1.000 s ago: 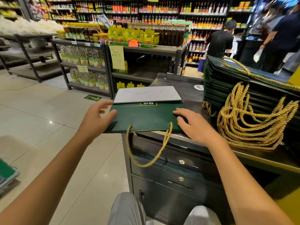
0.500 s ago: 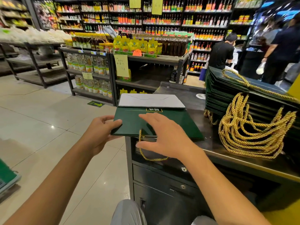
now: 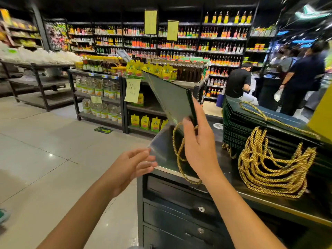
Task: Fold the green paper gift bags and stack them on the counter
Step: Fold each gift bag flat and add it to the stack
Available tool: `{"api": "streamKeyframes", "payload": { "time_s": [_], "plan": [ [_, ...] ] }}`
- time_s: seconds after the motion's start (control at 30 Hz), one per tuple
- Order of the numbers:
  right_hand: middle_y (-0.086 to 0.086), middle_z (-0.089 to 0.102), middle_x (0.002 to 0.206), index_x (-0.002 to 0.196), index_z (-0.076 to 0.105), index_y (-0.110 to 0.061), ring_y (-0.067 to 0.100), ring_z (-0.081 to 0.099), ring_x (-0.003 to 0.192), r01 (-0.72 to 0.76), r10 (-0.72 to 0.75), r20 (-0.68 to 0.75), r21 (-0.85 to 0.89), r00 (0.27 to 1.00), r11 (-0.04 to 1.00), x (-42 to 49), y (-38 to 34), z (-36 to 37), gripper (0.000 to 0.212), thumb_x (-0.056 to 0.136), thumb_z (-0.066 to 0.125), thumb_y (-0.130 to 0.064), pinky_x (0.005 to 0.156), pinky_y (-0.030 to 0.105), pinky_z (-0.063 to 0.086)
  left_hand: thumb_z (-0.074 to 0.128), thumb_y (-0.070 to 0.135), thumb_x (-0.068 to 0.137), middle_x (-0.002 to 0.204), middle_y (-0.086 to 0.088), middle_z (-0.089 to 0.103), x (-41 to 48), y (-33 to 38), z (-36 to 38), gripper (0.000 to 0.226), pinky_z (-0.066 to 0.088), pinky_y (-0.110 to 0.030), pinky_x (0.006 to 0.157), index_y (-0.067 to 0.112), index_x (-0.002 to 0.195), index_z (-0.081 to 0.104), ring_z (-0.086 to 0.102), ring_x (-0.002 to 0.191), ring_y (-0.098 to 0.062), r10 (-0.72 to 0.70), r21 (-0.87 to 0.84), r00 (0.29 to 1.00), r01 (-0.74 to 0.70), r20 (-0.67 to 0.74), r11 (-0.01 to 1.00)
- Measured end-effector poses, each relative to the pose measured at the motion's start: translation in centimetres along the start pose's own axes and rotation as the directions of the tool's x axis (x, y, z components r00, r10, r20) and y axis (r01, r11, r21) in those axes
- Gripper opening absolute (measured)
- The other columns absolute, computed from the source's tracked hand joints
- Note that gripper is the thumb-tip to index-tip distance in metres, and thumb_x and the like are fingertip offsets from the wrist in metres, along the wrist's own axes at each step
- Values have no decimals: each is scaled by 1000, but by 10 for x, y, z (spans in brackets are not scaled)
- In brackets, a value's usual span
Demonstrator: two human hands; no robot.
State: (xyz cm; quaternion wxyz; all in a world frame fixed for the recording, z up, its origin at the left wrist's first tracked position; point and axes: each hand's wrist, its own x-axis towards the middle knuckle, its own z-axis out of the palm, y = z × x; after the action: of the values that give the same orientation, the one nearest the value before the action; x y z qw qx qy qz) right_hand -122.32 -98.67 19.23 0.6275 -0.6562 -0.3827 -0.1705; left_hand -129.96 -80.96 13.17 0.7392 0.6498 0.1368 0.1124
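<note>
1. At centre view, a green paper gift bag (image 3: 170, 99), folded flat, raised off the counter (image 3: 269, 199) and tilted steeply, far corner toward 11 o'clock.
2. Around its lower corner, the right hand (image 3: 199, 146), grasping: thumb on the near face, fingers up along the dark side edge.
3. From that corner, a gold rope handle (image 3: 177, 151) dangling in a loop down to the counter's front edge.
4. At 7 o'clock from the bag, the left hand (image 3: 131, 166), fingers straight and released, tips touching the left edge of a grey sheet (image 3: 161, 148).
5. Under the raised bag, that grey sheet at the counter's near-left corner, blurred.
6. At 3 o'clock, on the counter, a stack of folded green bags (image 3: 260, 123), apart from the held bag, with its gold rope handles (image 3: 273, 164) heaped in a tangle at the front.
7. At 6 o'clock, below the countertop, dark drawers (image 3: 179, 209) with round locks.
8. At 12 o'clock, shop shelves (image 3: 179, 42) of bottles; nearer, a rack with yellow pouches (image 3: 158, 70); at 2 o'clock, people (image 3: 303, 78) standing.
</note>
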Motion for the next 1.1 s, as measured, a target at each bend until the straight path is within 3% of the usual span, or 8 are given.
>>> {"api": "streamKeyframes", "payload": {
  "time_s": [0.07,0.17,0.5,0.6,0.7,0.83,0.97,1.1],
  "plan": [
    [-15,63,131,155,36,-29,1,58,121,37,-27,-118,75,993,996,7,-9,-4,49,109,42,-11,101,22,49,60,28,98,116,-16,74,0,-9,3,39,57,-37,97,5,130,59,73,107,-27,-39,-12,999,39,17,999],
    [-39,58,126,146,43,-30,-11,53,123,49,15,-282,219,959,975,14,-14,-2,47,107,43,-3,99,12,44,64,34,95,110,-17,74,0,-13,6,48,50,-42,107,-2,126,58,73,105,-26,-50,-58,999,49,-5,997],
    [10,67,128,135,52,-18,25,66,116,-74,293,-306,567,906,821,7,3,3,53,92,56,12,98,41,55,51,9,104,111,-6,76,-1,-9,-16,27,59,-43,77,22,129,53,75,94,-23,112,-180,945,-173,-308,968],
    [0,69,123,138,50,-21,13,69,110,-188,349,-298,457,888,869,0,22,-7,58,89,66,4,92,33,57,45,10,107,120,-5,74,3,-4,-32,30,60,-47,85,25,131,54,72,105,-27,147,-176,916,-226,-374,958],
    [3,74,116,124,64,-24,22,71,107,-356,454,-231,365,860,860,-9,45,-19,40,85,73,-20,94,50,58,40,11,109,118,-2,74,9,-2,-43,31,59,-48,87,29,127,58,72,103,-29,147,-129,901,-216,-408,968],
    [-3,73,109,121,67,-16,10,72,98,-466,477,-211,101,853,879,-24,63,-32,27,94,68,-10,87,39,62,39,14,110,122,-1,71,18,-6,-55,33,59,-43,85,31,131,58,71,106,-29,119,-15,910,-136,-396,991],
    [-10,65,109,124,68,-19,8,63,105,-346,337,-105,-458,936,819,-34,75,-43,31,93,67,-19,94,28,50,41,18,110,119,-1,72,26,-11,-57,40,60,-38,76,34,144,52,72,101,-26,73,72,928,-50,-364,996],
    [-5,55,131,130,65,-17,14,51,127,-196,325,92,-636,941,746,-30,86,-47,34,96,62,-21,104,24,35,44,15,108,110,-6,73,35,-10,-48,33,60,-41,80,31,133,59,72,95,-27,78,170,931,-17,-356,985]
  ]
}}
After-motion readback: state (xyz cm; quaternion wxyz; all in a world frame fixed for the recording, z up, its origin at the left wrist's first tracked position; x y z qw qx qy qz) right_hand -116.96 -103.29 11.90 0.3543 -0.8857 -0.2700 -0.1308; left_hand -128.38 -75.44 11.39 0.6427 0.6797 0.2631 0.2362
